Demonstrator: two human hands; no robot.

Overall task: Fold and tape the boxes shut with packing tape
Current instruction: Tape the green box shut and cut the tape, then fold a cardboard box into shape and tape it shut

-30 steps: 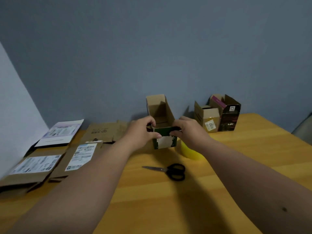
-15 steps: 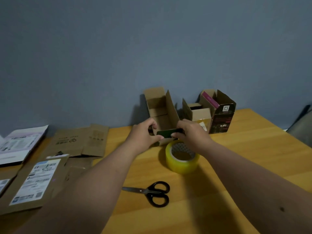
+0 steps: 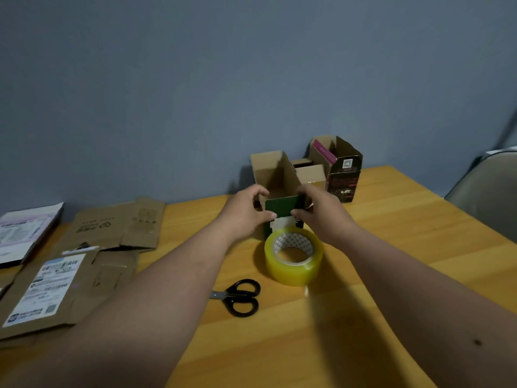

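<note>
Both hands are clamped on one small box point(image 3: 282, 191): the left hand point(image 3: 246, 212) pinches the near flap's left edge, the right hand point(image 3: 321, 211) its right edge, while the far flaps stand upright beyond the fingers. This looks like the folding step, nothing taped yet. The tape roll point(image 3: 293, 257) sits on the tabletop point(image 3: 405, 247) just nearer than the hands, scissors point(image 3: 240, 296) nearer again. Next, probably, the flaps go down and one hand frees for tape.

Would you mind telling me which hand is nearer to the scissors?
Left. The left hand grips the green box up and slightly right of the scissors; the right hand grips it farther right.
</note>
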